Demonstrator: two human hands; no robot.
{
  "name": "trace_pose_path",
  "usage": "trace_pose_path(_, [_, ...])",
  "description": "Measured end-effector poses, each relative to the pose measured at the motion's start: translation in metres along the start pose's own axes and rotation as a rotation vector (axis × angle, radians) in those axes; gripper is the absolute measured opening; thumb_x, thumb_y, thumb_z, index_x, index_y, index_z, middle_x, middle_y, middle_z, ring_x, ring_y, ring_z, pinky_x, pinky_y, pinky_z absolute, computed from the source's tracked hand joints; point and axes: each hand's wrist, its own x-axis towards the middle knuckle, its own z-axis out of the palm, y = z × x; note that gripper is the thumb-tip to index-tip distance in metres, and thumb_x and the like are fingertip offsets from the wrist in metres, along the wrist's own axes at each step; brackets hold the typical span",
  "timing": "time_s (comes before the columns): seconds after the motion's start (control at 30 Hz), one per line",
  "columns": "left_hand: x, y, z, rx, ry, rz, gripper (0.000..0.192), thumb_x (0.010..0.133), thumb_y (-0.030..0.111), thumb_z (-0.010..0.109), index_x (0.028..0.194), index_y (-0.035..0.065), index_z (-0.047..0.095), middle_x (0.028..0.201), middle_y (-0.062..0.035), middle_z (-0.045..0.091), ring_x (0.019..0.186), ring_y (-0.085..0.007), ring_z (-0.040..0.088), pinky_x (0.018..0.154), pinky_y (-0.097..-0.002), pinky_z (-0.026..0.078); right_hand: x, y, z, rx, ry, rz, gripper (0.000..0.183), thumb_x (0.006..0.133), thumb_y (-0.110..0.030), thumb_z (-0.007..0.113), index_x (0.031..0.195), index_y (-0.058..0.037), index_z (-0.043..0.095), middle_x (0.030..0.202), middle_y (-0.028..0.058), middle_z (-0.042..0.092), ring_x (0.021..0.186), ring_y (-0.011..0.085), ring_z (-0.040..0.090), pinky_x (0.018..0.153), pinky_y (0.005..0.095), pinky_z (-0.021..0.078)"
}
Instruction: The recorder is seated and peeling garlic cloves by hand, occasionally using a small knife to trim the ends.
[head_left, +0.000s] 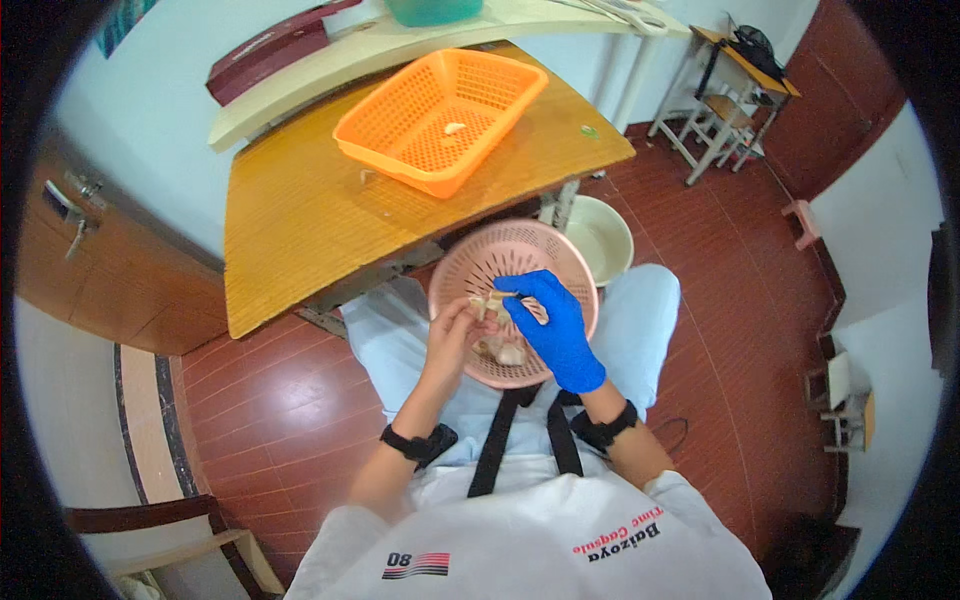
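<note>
Over a pink plastic colander (576, 259) on my lap, both hands meet at a piece of a garlic bulb (496, 303). My left hand (447, 339), bare, pinches its left side between the fingertips. A blue glove covers my right hand (556, 330), whose thumb and fingers close on the bulb's stalk side. Parts of the bulb are hidden behind the fingers. Below the hands, more whitish garlic (511, 354) lies in the colander's near side. On the wooden table ahead, an orange plastic basket (469, 169) holds a pale garlic clove (454, 128).
The wooden table (292, 225) has its near edge just beyond the colander. A pale basin (611, 240) stands on the floor by the table leg, to the right of the colander. Behind the table runs a ledge with a dark red box (266, 56) and a green container (435, 10).
</note>
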Motion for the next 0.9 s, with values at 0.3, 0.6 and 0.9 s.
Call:
trace_pose_path(0.3, [-0.033, 0.112, 0.007, 0.270, -0.024, 0.266, 0.022, 0.089, 0.012, 0.049, 0.104, -0.0031, 0.054, 0.091, -0.0106, 0.060, 0.080, -0.0161, 0.059, 0.074, -0.0272, 0.048, 0.127, -0.026, 0.022, -0.026, -0.150, -0.480, 0.016, 0.078, -0.013, 0.059, 0.093, -0.0069, 0.057, 0.095, 0.0119, 0.058, 0.089, 0.0302, 0.056, 0.075, 0.0361, 0.0459])
trace_pose_path(0.6, [0.004, 0.199, 0.011, 1.163, 0.291, 0.713, 0.017, 0.081, 0.009, 0.059, 0.095, -0.0009, 0.061, 0.079, -0.0060, 0.061, 0.069, -0.0086, 0.057, 0.060, -0.0209, 0.045, 0.159, -0.034, 0.019, -0.443, -0.410, -0.505, 0.026, 0.076, -0.024, 0.059, 0.097, -0.0078, 0.057, 0.094, 0.0138, 0.057, 0.084, 0.0311, 0.056, 0.072, 0.0399, 0.0452])
trace_pose_path(0.9, [0.032, 0.200, -0.003, 1.310, 0.227, 0.520, 0.014, 0.073, 0.012, 0.067, 0.083, 0.0022, 0.064, 0.059, -0.0048, 0.049, 0.050, -0.0110, 0.044, 0.045, -0.0241, 0.034, 0.255, -0.046, -0.142, -0.836, -0.353, -0.200, 0.027, 0.077, -0.033, 0.061, 0.076, -0.0056, 0.059, 0.078, 0.0152, 0.057, 0.070, 0.0340, 0.057, 0.062, 0.0398, 0.0460])
